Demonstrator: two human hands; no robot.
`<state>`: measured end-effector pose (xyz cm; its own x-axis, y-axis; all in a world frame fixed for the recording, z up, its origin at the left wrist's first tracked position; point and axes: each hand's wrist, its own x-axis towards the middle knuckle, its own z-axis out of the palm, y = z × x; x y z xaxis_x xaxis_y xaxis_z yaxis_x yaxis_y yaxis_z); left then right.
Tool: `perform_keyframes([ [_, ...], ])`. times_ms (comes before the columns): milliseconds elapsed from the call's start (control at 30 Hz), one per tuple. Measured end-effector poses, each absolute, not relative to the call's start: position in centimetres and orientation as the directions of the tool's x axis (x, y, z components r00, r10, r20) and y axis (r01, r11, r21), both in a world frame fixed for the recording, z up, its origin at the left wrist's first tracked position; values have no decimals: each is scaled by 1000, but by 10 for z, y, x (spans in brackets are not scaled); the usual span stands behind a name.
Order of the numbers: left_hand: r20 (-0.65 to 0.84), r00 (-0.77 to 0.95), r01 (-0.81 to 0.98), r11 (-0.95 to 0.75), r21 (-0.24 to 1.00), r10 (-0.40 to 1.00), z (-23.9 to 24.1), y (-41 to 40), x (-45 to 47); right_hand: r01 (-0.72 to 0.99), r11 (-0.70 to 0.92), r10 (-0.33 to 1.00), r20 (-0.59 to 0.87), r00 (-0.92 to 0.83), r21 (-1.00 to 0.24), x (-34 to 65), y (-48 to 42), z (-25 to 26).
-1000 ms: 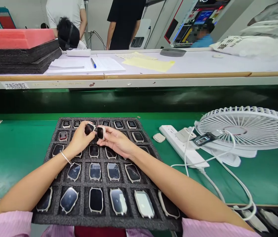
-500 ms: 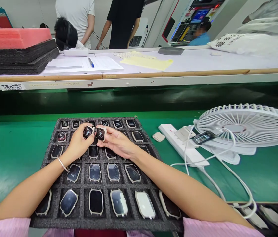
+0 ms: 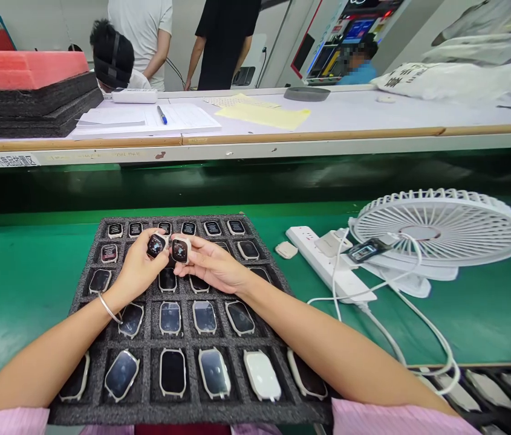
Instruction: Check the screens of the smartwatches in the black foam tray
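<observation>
My left hand (image 3: pixel 141 266) is closed on a smartwatch body (image 3: pixel 156 244) without a strap, its screen lit. Close beside it, my right hand (image 3: pixel 214 263) grips a second smartwatch (image 3: pixel 180 251), also lit and held by its edges. Both watches face up above a dark grey foam tray (image 3: pixel 192 414). Rows of strapless watches lie in the tray's square pockets, among them a dark-screened watch (image 3: pixel 173 371) and a pale one (image 3: pixel 262 374). Small text glows on the watches in the far row. My hands and forearms hide some of the pockets.
To the right, a white power strip (image 3: pixel 323 266) with cables lies by a white fan (image 3: pixel 423 232). A small white square piece (image 3: pixel 286 250) rests near the tray. Behind, a raised shelf (image 3: pixel 255 142) carries papers, a pen (image 3: pixel 161 115) and stacked foam (image 3: pixel 23 103). Several people are beyond it.
The whole view has shifted slightly, so things appear a little further left. Both hands keep hold of their watches, side by side above the tray.
</observation>
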<state>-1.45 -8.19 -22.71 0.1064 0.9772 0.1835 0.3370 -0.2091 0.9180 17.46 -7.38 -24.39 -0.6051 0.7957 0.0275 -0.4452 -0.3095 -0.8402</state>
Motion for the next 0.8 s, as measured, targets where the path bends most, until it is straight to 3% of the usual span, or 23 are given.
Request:
perform_keyframes([
  [333,177,104,398,-204,894,979,-223,-83,-15,-443,-303,787,41,-616,-844,175,-75,-243],
  [800,187,126,344,-220,913,974,-226,-85,-15,-429,-303,773,44,-633,-851,175,-76,-242],
])
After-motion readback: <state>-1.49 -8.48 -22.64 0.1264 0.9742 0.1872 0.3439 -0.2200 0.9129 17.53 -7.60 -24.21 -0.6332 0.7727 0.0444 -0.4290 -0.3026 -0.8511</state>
